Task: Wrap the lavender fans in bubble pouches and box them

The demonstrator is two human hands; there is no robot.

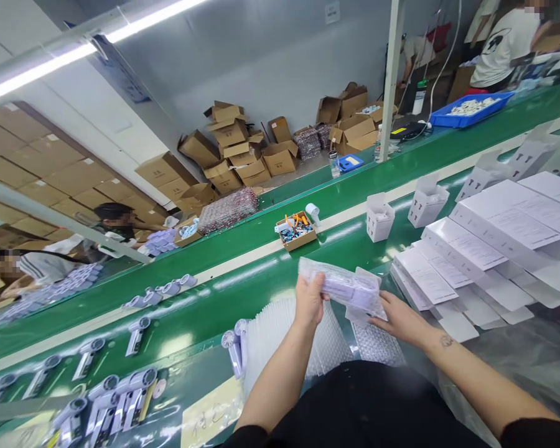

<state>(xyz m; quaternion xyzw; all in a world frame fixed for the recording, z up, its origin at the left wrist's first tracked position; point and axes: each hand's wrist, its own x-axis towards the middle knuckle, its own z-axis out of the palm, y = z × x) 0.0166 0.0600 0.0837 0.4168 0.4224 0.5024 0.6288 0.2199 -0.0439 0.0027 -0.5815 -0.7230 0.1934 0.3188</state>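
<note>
My left hand (310, 300) is closed around the near end of a lilac handheld device in clear bubble wrap (338, 287), held above the bench. The fingers of my right hand (398, 318) grip a small white carton (358, 315) with spread flaps at the package's other end. How far the package reaches into the carton is hard to make out. Below my hands lie a stack of bubble-wrap bags (329, 348) and another bubble-wrap sheet (378, 343). Two lilac handheld fans (233, 348) rest left of the stack.
Flattened white cartons (476, 249) are piled to the right. Several upright open cartons (380, 218) stand on the green conveyor belt (242, 274), beside a small box of parts (298, 233). More fans (121, 392) lie at left. Co-workers sit across the line.
</note>
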